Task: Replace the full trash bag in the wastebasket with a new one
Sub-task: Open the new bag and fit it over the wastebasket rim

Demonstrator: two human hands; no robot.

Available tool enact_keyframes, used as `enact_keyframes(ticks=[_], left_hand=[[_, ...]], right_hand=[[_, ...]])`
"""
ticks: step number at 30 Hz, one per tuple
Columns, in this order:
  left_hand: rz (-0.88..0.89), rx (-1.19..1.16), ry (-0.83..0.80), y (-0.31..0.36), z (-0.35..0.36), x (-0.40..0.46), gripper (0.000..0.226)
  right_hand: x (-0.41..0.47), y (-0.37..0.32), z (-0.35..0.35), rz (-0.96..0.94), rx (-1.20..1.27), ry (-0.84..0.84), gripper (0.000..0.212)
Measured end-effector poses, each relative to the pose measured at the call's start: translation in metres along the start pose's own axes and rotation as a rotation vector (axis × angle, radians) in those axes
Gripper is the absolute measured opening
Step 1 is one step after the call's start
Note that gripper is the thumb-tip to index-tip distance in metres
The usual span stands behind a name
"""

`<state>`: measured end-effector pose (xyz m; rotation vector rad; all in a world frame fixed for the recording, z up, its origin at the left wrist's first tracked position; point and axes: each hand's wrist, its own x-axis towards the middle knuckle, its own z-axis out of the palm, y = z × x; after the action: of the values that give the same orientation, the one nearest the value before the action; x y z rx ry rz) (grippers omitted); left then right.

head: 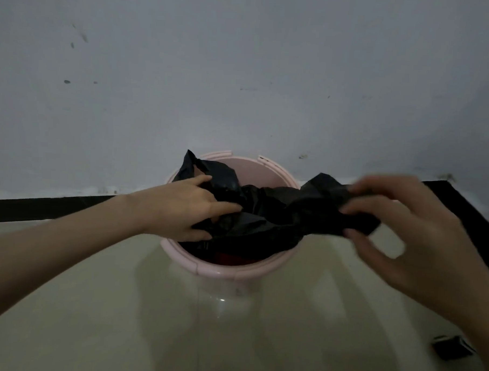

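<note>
A pink round wastebasket (pixel 223 270) stands on the pale floor against the wall. A black trash bag (pixel 267 208) lies crumpled across its mouth, with something dark red showing underneath near the front rim. My left hand (pixel 186 208) grips the bag's left part over the basket opening. My right hand (pixel 398 228), blurred, pinches the bag's right end, which stretches out past the basket's right rim.
A grey-white wall (pixel 242 73) with a black baseboard (pixel 40 207) rises right behind the basket. A small folded black object (pixel 452 348) lies on the glossy floor tiles (pixel 119 320) at the lower right.
</note>
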<state>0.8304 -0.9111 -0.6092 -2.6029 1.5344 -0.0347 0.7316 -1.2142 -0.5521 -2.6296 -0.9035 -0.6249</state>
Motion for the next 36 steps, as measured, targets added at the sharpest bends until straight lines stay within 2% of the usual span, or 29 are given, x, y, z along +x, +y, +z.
enact_keyframes(ticks=[1, 4, 5, 6, 9, 11, 13, 16, 20, 22, 25, 29, 33, 36], left_hand=[[-0.023, -0.02, -0.003, 0.0, 0.001, 0.002, 0.055], [0.021, 0.011, 0.047, 0.002, 0.003, 0.006, 0.018], [0.038, 0.026, 0.09, 0.003, 0.002, 0.005, 0.014], [0.045, 0.048, 0.134, 0.004, 0.001, 0.003, 0.013], [0.058, 0.199, 0.298, 0.01, -0.005, -0.012, 0.016], [0.104, 0.322, 0.345, 0.017, -0.007, -0.028, 0.019], [0.186, 0.384, 0.298, 0.022, -0.005, -0.045, 0.015], [0.272, 0.416, 0.216, 0.022, 0.0, -0.067, 0.022], [0.295, 0.482, 0.176, 0.002, -0.001, -0.081, 0.035], [0.292, 0.54, 0.14, -0.008, 0.0, -0.085, 0.03], [0.214, 0.593, 0.06, -0.016, 0.006, -0.1, 0.019], [0.124, 0.66, 0.06, -0.016, 0.029, -0.126, 0.043], [0.036, 0.641, 0.054, -0.001, 0.076, -0.149, 0.05], [-0.056, 0.558, 0.031, 0.008, 0.101, -0.157, 0.058]], right_hand=[[0.011, -0.014, 0.004, -0.073, -0.105, 0.032, 0.032], [0.028, -0.021, 0.037, -0.211, -0.361, -0.194, 0.064], [0.03, -0.015, 0.05, -0.204, -0.392, -0.241, 0.062], [0.031, -0.007, 0.058, -0.195, -0.405, -0.258, 0.052], [0.02, 0.013, 0.071, -0.266, -0.408, -0.15, 0.014], [0.006, 0.014, 0.077, -0.327, -0.387, -0.08, 0.009], [-0.008, 0.009, 0.084, -0.386, -0.357, -0.03, 0.013], [-0.029, 0.012, 0.095, -0.467, -0.293, -0.015, 0.004], [-0.041, 0.018, 0.096, -0.476, -0.235, -0.03, 0.01], [-0.04, 0.021, 0.096, -0.467, -0.235, -0.063, 0.012], [-0.039, 0.023, 0.093, -0.464, -0.252, -0.151, 0.015], [-0.053, 0.026, 0.097, -0.505, -0.283, -0.225, 0.015], [-0.079, 0.029, 0.121, -0.523, -0.263, -0.194, 0.026], [-0.091, 0.033, 0.142, -0.46, -0.351, -0.273, 0.025]])
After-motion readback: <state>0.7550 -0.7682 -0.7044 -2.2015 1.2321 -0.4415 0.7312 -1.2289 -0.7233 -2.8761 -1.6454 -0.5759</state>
